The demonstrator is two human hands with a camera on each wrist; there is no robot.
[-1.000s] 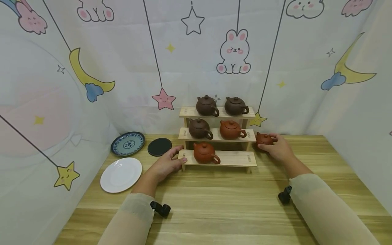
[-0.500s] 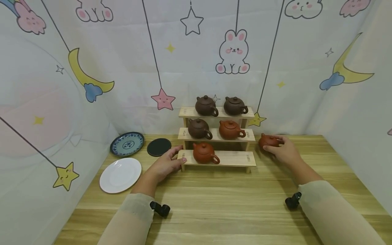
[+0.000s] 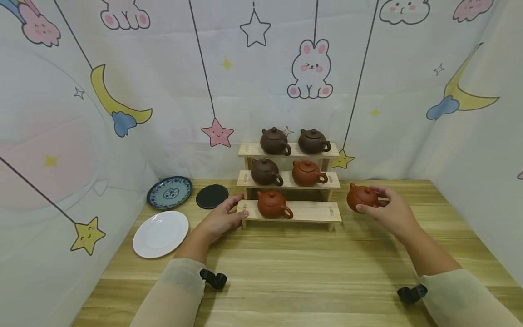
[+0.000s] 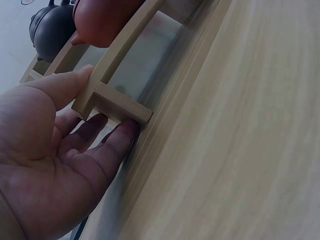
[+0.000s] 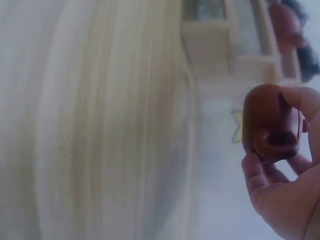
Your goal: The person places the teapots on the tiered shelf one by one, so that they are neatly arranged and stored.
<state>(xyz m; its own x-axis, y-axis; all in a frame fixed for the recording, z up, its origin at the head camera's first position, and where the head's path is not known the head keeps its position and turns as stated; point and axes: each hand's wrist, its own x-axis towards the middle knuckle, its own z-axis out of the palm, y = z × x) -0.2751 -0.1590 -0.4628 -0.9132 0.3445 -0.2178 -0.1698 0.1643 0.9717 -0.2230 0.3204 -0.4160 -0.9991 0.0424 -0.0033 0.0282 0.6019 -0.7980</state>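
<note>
My right hand (image 3: 390, 211) grips a small reddish-brown clay teapot (image 3: 360, 198) to the right of a stepped wooden stand (image 3: 312, 211). In the right wrist view the teapot (image 5: 272, 117) sits between thumb and fingers, raised off the table. My left hand (image 3: 222, 218) holds the left end of the stand's lowest step. Its thumb lies at the board's edge, and its fingers reach round the leg (image 4: 122, 105). On that step stands another reddish teapot (image 3: 271, 204). The middle step carries a dark brown teapot (image 3: 264, 172) and a reddish one (image 3: 307, 173).
Two dark brown teapots (image 3: 274, 141) occupy the top step. Left of the stand lie a black round coaster (image 3: 212, 196), a blue patterned plate (image 3: 169, 193) and a white plate (image 3: 161, 235) on the wood-grain table (image 3: 310, 281). A printed curtain (image 3: 261, 86) hangs behind.
My right hand has carried the reddish teapot up from beside the stand, rightward and toward me. The left hand keeps its hold on the stand's end.
</note>
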